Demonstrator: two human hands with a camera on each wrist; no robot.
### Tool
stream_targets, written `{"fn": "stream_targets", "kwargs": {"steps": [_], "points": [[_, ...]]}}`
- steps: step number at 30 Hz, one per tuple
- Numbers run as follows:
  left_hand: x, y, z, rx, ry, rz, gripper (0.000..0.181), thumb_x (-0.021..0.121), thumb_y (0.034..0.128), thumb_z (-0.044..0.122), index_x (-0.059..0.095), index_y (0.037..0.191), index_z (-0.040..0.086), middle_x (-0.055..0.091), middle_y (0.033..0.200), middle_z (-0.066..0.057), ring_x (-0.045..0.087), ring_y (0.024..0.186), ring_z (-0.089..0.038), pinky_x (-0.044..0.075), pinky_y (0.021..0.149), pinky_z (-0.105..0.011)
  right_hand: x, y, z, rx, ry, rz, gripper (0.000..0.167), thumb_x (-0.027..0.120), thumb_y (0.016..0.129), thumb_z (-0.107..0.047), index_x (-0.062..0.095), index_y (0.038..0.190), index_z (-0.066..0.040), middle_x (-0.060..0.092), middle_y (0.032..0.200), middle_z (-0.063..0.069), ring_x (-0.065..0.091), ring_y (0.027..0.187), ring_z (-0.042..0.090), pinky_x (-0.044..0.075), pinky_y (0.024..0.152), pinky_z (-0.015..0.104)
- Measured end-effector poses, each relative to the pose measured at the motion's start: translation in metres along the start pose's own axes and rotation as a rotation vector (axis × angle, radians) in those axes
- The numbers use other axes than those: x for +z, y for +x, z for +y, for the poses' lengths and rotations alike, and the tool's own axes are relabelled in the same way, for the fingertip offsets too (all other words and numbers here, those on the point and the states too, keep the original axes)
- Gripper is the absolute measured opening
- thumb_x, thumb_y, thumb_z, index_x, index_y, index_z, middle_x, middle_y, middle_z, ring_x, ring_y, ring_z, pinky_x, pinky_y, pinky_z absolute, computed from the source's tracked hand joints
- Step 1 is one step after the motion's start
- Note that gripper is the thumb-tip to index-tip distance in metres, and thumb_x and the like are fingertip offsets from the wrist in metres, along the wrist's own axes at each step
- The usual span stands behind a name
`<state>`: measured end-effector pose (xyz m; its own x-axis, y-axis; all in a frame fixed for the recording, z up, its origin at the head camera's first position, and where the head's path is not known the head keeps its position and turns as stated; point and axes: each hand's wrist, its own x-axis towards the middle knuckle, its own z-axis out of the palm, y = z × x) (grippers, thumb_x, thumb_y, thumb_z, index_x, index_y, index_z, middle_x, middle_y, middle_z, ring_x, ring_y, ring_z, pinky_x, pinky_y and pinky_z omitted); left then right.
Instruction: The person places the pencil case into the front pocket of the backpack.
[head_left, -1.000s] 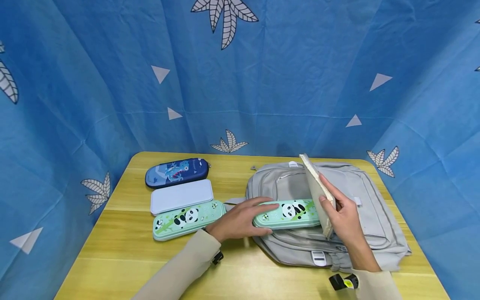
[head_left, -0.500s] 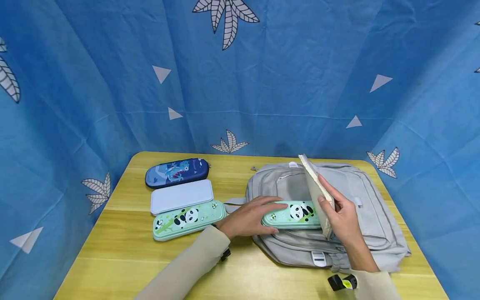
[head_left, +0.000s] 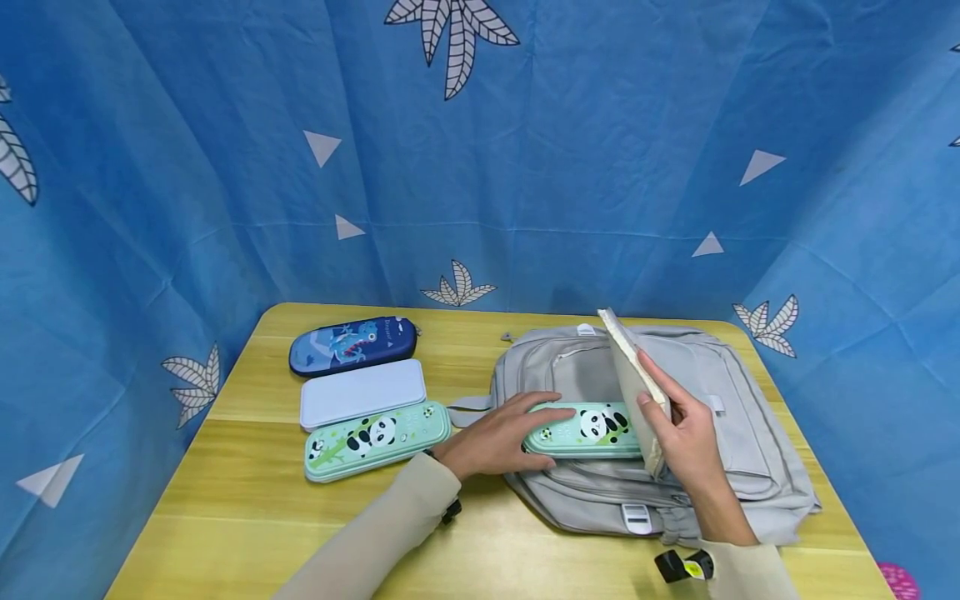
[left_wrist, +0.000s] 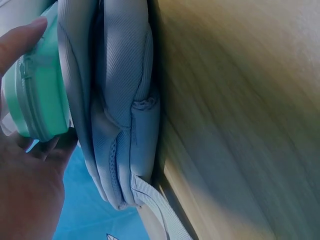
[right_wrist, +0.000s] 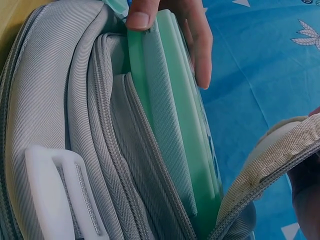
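At lower centre, left hand (head_left: 498, 435) with fingers parted grips panda pencil case (head_left: 592, 430); at lower right, right hand (head_left: 686, 427) pinches backpack flap (head_left: 634, 383).

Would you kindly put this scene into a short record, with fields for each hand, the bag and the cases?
left hand: grips the left end of a panda case
right hand: holds up the bag's flap
bag: grey, lying on the table
held case: partly in the bag's open pocket, right end hidden behind the flap
left of bag, far to near: blue case, pale case, second panda case
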<state>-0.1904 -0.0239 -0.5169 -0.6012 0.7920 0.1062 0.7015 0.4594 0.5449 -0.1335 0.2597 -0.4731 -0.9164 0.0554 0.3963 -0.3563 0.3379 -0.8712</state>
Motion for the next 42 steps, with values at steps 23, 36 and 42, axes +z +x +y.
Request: {"fn": "stream_targets", "kwargs": {"steps": [23, 36, 42], "points": [[-0.010, -0.027, -0.008, -0.127, -0.089, 0.067, 0.074, 0.078, 0.1018, 0.045, 0.045, 0.167, 0.034, 0.044, 0.172, 0.006, 0.042, 0.160, -0.021, 0.037, 0.131, -0.048, 0.001, 0.000, 0.000, 0.005, -0.006, 0.014, 0.050, 0.057, 0.111, 0.000, 0.055, 0.160, -0.008, 0.054, 0.165, 0.002, 0.051, 0.143, -0.007, 0.048, 0.105, 0.007], [-0.011, -0.029, -0.011, -0.214, -0.064, 0.121, 0.077, 0.079, 0.0987, 0.052, 0.054, 0.163, 0.019, 0.066, 0.153, -0.001, 0.061, 0.139, -0.021, 0.050, 0.121, -0.043, 0.000, -0.001, -0.001, 0.015, -0.018, 0.016, 0.050, 0.058, 0.111, -0.001, 0.055, 0.160, -0.010, 0.053, 0.166, 0.005, 0.051, 0.142, -0.008, 0.049, 0.103, 0.007], [-0.009, -0.028, -0.010, -0.232, -0.073, 0.147, 0.072, 0.079, 0.0985, 0.053, 0.059, 0.159, 0.021, 0.068, 0.149, 0.000, 0.062, 0.138, -0.020, 0.051, 0.119, -0.045, 0.000, -0.001, -0.001, 0.019, -0.026, 0.012, 0.051, 0.057, 0.112, -0.002, 0.054, 0.161, -0.012, 0.051, 0.167, 0.008, 0.050, 0.143, -0.007, 0.048, 0.104, 0.007]]}}
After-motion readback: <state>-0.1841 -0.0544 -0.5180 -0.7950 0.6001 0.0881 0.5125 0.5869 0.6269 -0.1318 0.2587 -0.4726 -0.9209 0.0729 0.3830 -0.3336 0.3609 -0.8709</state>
